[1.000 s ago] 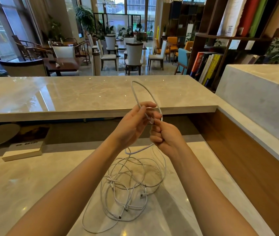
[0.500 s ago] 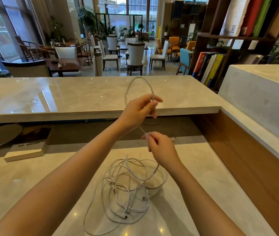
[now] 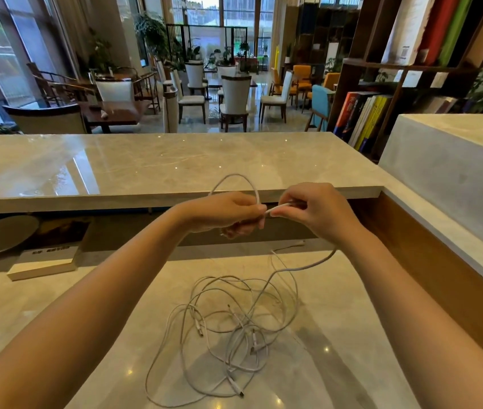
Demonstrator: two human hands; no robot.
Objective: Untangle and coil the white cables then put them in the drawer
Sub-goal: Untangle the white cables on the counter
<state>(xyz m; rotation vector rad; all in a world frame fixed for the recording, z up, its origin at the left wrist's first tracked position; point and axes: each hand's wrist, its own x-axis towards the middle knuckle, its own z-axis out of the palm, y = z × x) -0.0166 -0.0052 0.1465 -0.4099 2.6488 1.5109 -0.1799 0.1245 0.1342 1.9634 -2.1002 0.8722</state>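
Observation:
A tangle of white cables (image 3: 234, 329) lies on the lower marble counter (image 3: 57, 305) in front of me. One white cable runs up from the pile to my hands. My left hand (image 3: 228, 212) grips that cable, and a small loop (image 3: 234, 180) stands up above its knuckles. My right hand (image 3: 311, 208) pinches the same cable just to the right, fingertips almost touching the left hand. From the right hand the cable hangs in an arc (image 3: 317, 262) down to the pile. No drawer is in view.
A raised marble ledge (image 3: 160, 166) runs across behind my hands. A grey block (image 3: 455, 172) and a wooden side panel (image 3: 440, 276) close the right side. A book (image 3: 42, 261) and a grey plate (image 3: 1, 234) sit under the ledge at left.
My right hand rose from below the left hand and now sits level with it on the right. The loop above the left hand has become lower and wider. The pile shifted slightly.

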